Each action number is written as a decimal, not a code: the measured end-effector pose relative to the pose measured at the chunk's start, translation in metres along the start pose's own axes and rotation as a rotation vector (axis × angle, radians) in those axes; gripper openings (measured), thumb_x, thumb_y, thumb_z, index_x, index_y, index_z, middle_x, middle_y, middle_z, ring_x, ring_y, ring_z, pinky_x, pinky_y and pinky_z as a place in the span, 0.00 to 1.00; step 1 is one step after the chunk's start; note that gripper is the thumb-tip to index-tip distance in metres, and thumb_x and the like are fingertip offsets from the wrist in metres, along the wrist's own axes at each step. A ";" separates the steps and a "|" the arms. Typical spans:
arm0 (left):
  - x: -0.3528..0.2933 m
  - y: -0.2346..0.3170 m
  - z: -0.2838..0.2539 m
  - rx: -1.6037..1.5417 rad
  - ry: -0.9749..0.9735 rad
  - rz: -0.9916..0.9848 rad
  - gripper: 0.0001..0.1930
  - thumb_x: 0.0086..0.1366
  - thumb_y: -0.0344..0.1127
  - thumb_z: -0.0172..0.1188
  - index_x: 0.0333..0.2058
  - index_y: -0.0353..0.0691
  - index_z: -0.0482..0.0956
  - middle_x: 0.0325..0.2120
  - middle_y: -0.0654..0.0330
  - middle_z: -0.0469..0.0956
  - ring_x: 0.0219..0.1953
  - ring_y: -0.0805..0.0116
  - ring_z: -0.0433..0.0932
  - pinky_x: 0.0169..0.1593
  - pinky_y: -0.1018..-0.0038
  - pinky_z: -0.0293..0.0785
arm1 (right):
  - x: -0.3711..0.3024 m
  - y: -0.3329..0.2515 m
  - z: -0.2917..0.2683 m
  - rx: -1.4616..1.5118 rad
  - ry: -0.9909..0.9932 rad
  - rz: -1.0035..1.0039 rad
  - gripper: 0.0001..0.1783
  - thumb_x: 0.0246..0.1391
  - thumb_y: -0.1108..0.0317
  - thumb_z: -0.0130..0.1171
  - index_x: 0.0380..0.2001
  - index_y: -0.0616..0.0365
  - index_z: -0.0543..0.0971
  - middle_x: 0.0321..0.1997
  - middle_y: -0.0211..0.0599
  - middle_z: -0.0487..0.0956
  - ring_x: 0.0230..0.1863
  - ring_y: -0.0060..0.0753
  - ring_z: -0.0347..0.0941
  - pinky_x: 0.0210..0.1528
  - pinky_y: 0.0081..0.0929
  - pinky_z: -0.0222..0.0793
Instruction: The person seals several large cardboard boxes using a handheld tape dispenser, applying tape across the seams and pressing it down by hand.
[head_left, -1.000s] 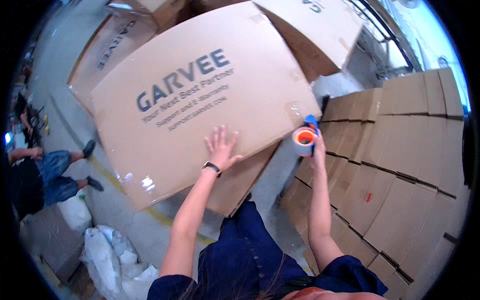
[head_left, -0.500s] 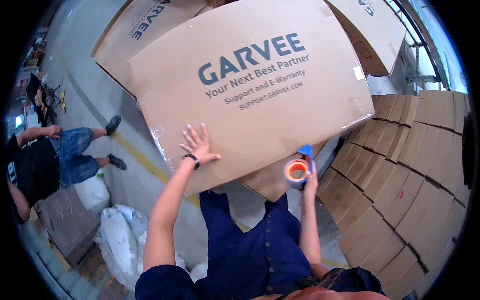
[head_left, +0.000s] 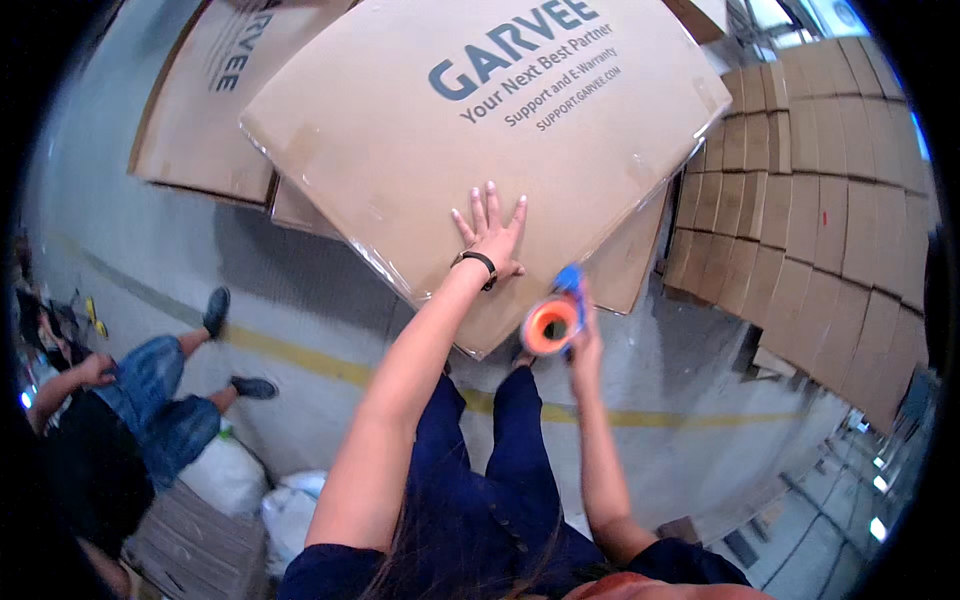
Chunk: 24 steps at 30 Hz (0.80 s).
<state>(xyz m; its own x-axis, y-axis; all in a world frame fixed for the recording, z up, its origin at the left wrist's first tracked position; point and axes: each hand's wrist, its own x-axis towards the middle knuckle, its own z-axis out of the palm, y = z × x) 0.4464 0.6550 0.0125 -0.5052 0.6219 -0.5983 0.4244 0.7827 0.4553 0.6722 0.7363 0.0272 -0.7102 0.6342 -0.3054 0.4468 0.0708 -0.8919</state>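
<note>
A large brown cardboard box (head_left: 400, 160) with dark print lies in front of me, its near corner pointing toward my legs. Clear tape shines along its near edges. My left hand (head_left: 490, 240) rests on the top face near that corner, fingers spread. Just off the box's right near edge, my right hand (head_left: 586, 345) grips a blue tape dispenser (head_left: 570, 282) with a wide roll and an orange core (head_left: 548, 325). The dispenser is slightly blurred, and I cannot tell whether it touches the box.
Another carton (head_left: 215, 110) lies at the far left; one more (head_left: 632, 260) sits beneath the large box. Stacked flat boxes (head_left: 800, 220) fill the right. A seated person (head_left: 150, 400) is at the left, near white sacks (head_left: 225, 475). A yellow line (head_left: 300, 352) crosses the floor.
The large box appears turned and higher in view as my viewpoint shifts. My left hand now lies closer to its near corner. My right hand still holds the tape dispenser, nearer that corner.
</note>
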 end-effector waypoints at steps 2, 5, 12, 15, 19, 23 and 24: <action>0.000 -0.008 0.008 0.038 -0.011 0.007 0.59 0.40 0.47 0.70 0.63 0.56 0.33 0.60 0.39 0.19 0.61 0.37 0.17 0.54 0.34 0.21 | -0.081 -0.001 0.049 0.060 -0.039 0.098 0.34 0.48 0.69 0.53 0.59 0.64 0.57 0.62 0.46 0.59 0.62 0.36 0.54 0.62 0.29 0.48; -0.001 -0.007 0.012 0.075 -0.012 0.007 0.59 0.40 0.47 0.70 0.63 0.57 0.32 0.59 0.39 0.17 0.61 0.37 0.16 0.54 0.33 0.21 | -0.174 -0.003 0.098 0.071 -0.063 0.291 0.38 0.40 0.74 0.59 0.58 0.58 0.60 0.51 0.47 0.68 0.50 0.37 0.66 0.54 0.30 0.59; 0.005 0.002 0.022 0.116 0.060 0.013 0.60 0.40 0.48 0.70 0.62 0.57 0.30 0.58 0.35 0.17 0.60 0.35 0.15 0.53 0.33 0.20 | -0.173 0.017 0.168 0.120 -0.249 0.275 0.38 0.39 0.56 0.63 0.57 0.40 0.64 0.46 0.56 0.70 0.49 0.53 0.67 0.51 0.37 0.62; 0.010 0.012 0.027 0.080 0.056 -0.011 0.61 0.38 0.48 0.70 0.62 0.58 0.31 0.58 0.35 0.17 0.60 0.35 0.15 0.53 0.34 0.21 | -0.103 0.055 0.180 0.128 -0.185 0.418 0.36 0.38 0.52 0.63 0.55 0.37 0.66 0.47 0.57 0.69 0.48 0.52 0.68 0.49 0.35 0.64; 0.006 0.004 0.024 0.155 0.134 -0.010 0.57 0.41 0.52 0.68 0.63 0.58 0.35 0.60 0.37 0.21 0.62 0.38 0.19 0.54 0.34 0.22 | -0.089 0.022 0.182 -0.265 -0.238 0.314 0.37 0.36 0.46 0.60 0.54 0.33 0.67 0.45 0.59 0.70 0.43 0.55 0.71 0.45 0.40 0.67; -0.003 -0.030 0.031 0.266 0.361 0.101 0.45 0.48 0.58 0.58 0.62 0.56 0.46 0.63 0.45 0.31 0.65 0.45 0.27 0.57 0.39 0.20 | -0.082 -0.005 0.191 -0.344 -0.450 0.283 0.37 0.35 0.46 0.59 0.54 0.39 0.67 0.42 0.58 0.72 0.41 0.55 0.71 0.43 0.44 0.67; -0.005 -0.041 0.035 0.281 0.377 0.093 0.45 0.48 0.58 0.58 0.62 0.56 0.46 0.63 0.45 0.31 0.65 0.45 0.27 0.57 0.39 0.20 | -0.085 -0.017 0.195 -0.289 -0.404 0.343 0.37 0.37 0.46 0.59 0.55 0.40 0.67 0.42 0.58 0.72 0.41 0.55 0.71 0.43 0.44 0.67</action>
<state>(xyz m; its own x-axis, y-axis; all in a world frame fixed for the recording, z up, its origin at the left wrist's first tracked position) 0.4574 0.6191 -0.0264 -0.6707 0.6951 -0.2587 0.6413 0.7187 0.2685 0.6192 0.5311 0.0031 -0.6244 0.3194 -0.7128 0.7766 0.1562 -0.6103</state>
